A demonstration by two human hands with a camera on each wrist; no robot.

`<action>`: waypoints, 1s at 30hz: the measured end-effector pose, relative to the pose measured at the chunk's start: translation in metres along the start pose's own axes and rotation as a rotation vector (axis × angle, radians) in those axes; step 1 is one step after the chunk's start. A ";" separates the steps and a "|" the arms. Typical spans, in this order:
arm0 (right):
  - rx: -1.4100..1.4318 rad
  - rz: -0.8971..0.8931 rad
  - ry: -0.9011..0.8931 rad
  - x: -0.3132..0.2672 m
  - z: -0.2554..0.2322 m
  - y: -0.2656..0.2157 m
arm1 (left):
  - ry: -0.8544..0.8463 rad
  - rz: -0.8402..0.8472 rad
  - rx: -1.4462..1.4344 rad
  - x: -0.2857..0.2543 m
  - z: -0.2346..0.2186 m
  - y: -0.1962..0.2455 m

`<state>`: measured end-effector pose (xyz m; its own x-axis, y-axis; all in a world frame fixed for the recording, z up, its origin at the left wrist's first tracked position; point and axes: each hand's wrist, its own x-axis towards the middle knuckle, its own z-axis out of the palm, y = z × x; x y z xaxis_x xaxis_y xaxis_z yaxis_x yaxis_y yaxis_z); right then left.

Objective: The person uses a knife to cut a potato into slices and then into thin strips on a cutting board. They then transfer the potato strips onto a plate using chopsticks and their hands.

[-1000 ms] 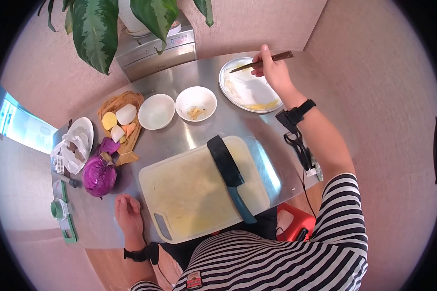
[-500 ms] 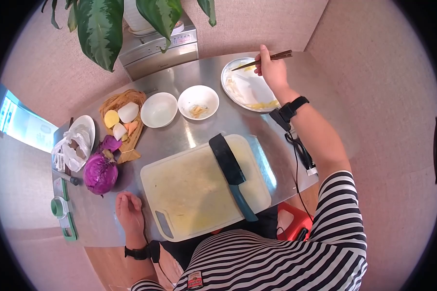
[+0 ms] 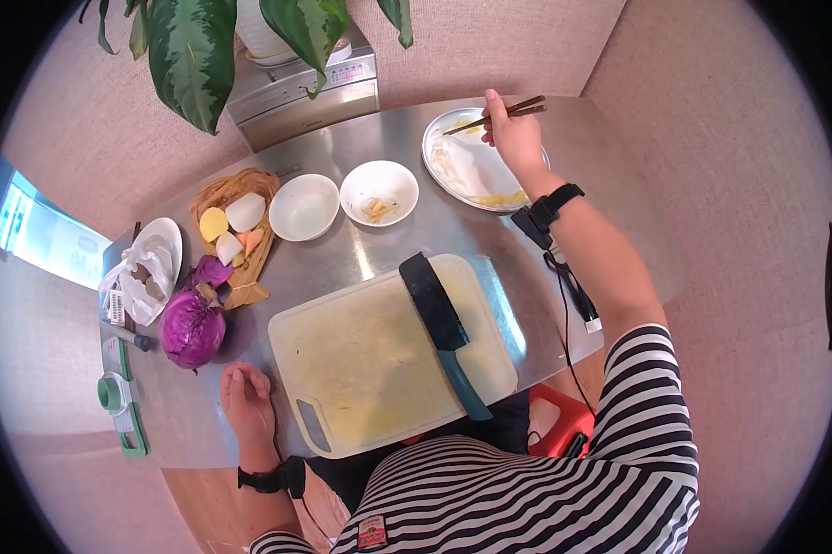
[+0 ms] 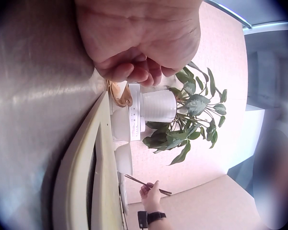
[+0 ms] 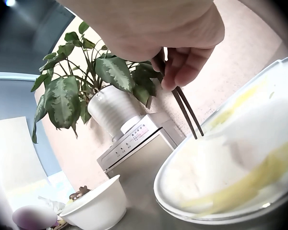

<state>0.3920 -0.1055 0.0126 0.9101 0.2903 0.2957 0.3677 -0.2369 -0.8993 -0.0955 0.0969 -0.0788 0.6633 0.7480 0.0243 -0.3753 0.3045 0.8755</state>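
My right hand holds a pair of dark chopsticks over a white plate at the back right. The chopstick tips, slightly apart, point down at the plate's left side, where pale shreds lie. Strips of yellow shreds lie near the plate's front and back edges. My left hand rests palm up on the metal table, fingers loosely curled and holding nothing. It lies between the purple cabbage and the cutting board. A cleaver with a teal handle lies across the board.
Two white bowls stand left of the plate; the right one holds small yellowish pieces. Cut vegetables sit on a brown tray. A plastic bag on a plate and a green slicer are at far left. Plant leaves hang above.
My right hand has shifted slightly left, and the rear ends of the chopsticks now show spread apart. The tips stay over the pale shreds. My left hand keeps its place on the table.
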 end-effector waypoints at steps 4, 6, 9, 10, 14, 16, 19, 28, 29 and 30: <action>0.066 0.088 0.014 -0.010 -0.008 -0.016 | -0.009 -0.007 0.005 0.000 -0.001 0.000; 0.060 0.076 0.000 -0.020 -0.015 -0.025 | -0.002 -0.009 0.006 0.000 -0.001 0.000; 0.020 0.060 -0.063 -0.035 -0.024 -0.031 | 0.002 -0.016 0.011 -0.001 -0.002 0.000; 0.005 0.064 -0.081 -0.040 -0.026 -0.033 | -0.007 -0.022 0.020 -0.001 -0.002 0.000; -0.070 0.051 -0.125 -0.045 -0.021 -0.030 | -0.005 -0.017 0.015 -0.001 -0.001 0.000; -0.116 0.027 -0.146 -0.046 -0.018 -0.025 | 0.000 -0.020 0.006 -0.001 -0.002 -0.001; -0.088 0.017 -0.110 -0.041 -0.018 -0.020 | 0.002 -0.021 -0.004 0.000 -0.002 -0.001; 0.022 0.156 -0.040 -0.046 -0.031 -0.022 | -0.004 -0.030 0.008 0.001 -0.003 -0.002; 0.016 0.152 -0.049 -0.046 -0.030 -0.020 | -0.005 -0.029 0.008 0.001 -0.003 -0.002; 0.011 0.146 -0.059 -0.046 -0.029 -0.020 | -0.006 -0.025 0.005 0.001 -0.003 -0.002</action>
<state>0.3488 -0.1407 0.0259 0.9410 0.3072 0.1421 0.2295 -0.2704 -0.9350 -0.0959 0.0990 -0.0817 0.6767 0.7363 0.0052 -0.3550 0.3202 0.8783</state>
